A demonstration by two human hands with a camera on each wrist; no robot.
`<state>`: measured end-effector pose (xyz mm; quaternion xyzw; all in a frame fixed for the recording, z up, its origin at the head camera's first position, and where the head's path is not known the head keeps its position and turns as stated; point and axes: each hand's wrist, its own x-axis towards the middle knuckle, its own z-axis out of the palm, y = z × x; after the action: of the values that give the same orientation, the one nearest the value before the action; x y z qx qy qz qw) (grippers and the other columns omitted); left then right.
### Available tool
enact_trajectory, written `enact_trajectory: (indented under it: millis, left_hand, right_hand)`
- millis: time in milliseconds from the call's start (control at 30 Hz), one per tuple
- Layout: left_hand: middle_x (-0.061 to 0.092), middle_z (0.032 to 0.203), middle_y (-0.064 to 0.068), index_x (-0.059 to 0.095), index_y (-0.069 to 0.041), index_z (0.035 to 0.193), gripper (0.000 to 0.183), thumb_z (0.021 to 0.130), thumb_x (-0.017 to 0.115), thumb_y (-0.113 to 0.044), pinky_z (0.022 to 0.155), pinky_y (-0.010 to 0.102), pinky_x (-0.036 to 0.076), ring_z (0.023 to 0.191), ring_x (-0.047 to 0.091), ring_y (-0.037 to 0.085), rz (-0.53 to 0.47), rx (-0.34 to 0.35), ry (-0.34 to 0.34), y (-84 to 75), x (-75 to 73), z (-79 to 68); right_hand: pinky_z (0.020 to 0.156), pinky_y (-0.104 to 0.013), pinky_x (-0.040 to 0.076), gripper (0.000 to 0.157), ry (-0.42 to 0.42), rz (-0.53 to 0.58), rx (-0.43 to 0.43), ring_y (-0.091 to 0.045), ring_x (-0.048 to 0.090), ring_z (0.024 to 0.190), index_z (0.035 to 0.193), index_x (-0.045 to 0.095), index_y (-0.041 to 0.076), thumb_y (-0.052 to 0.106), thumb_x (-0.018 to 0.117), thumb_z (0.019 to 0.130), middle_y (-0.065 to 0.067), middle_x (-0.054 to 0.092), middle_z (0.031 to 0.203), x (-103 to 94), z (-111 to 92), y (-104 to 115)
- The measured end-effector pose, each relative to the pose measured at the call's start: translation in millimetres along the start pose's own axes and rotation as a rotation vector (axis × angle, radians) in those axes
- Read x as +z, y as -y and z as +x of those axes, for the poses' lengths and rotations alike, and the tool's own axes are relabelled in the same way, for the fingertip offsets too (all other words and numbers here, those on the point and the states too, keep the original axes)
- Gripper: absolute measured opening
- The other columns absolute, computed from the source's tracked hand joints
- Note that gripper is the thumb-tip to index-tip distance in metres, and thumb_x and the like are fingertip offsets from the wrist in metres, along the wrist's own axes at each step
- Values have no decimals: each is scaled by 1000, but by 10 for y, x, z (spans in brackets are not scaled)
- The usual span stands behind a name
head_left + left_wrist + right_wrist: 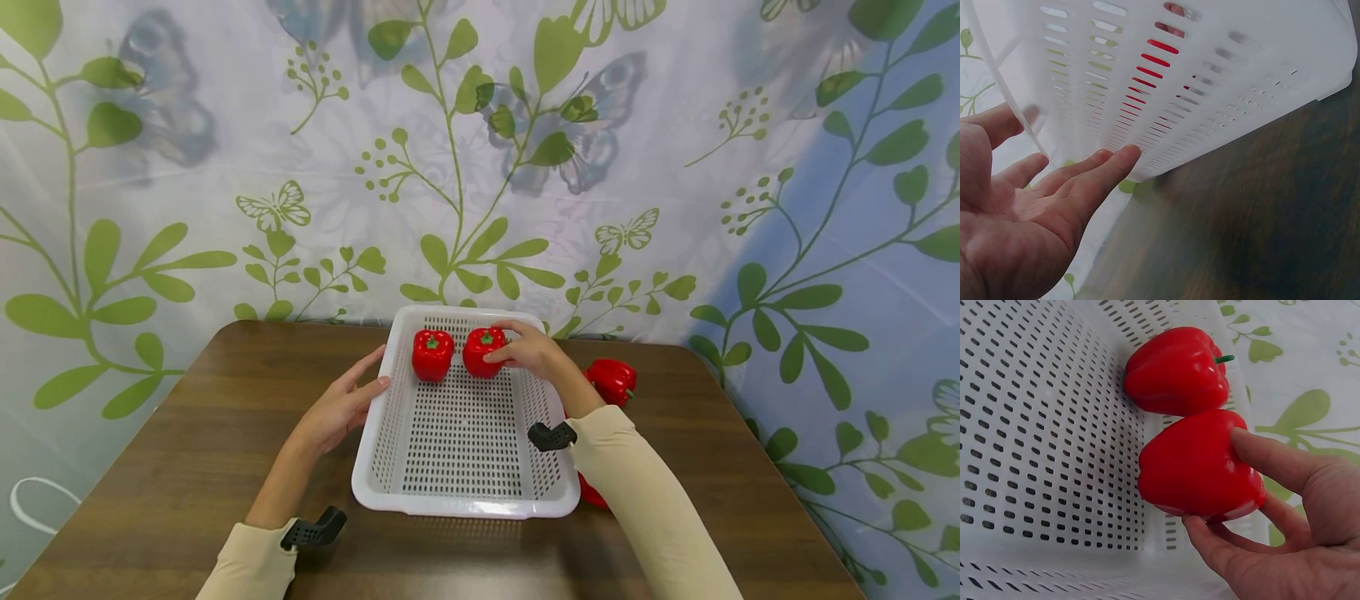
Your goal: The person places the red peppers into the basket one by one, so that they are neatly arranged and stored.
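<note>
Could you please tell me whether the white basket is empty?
It is not empty: inside the white basket, a red pepper rests at the far end, beside another pepper that the right hand grips.

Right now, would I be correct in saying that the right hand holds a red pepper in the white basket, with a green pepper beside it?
Not quite: the second pepper is red, not green; only its stem is green, as the right wrist view shows. It is indeed beside the held pepper, which the right hand holds in the white basket.
</note>
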<state>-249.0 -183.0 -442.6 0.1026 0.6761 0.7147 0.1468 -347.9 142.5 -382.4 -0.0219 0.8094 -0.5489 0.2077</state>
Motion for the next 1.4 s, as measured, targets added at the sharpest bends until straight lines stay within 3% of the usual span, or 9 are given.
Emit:
enact_trajectory:
  millis: [667, 1200, 1400]
  left_hand:
    - [44, 151, 30, 22, -32, 162, 65, 106, 55, -28, 93, 51, 58, 122, 62, 45, 11, -8, -5, 30, -17, 23]
    - [43, 150, 34, 21, -30, 163, 66, 106, 54, -27, 92, 53, 58, 122, 61, 48, 0, 0, 9, 0, -33, 28]
    - [43, 151, 33, 21, -30, 163, 66, 106, 54, -26, 93, 53, 58, 123, 61, 48, -6, 0, 10, -3, -37, 28]
  right_hand:
    - [114, -47, 44, 75, -10, -76, 15, -36, 49, 136, 153, 43, 13, 5, 75, 85, -19, 45, 152, 49, 30, -47]
    - [118, -51, 39, 80, -5, -78, 22, -38, 44, 140, 155, 41, 15, 4, 75, 84, -19, 42, 155, 41, 15, -3]
    - [119, -52, 36, 81, -3, -140, 14, -38, 42, 142, 156, 40, 16, 8, 76, 84, -17, 37, 159, 7, -17, 68]
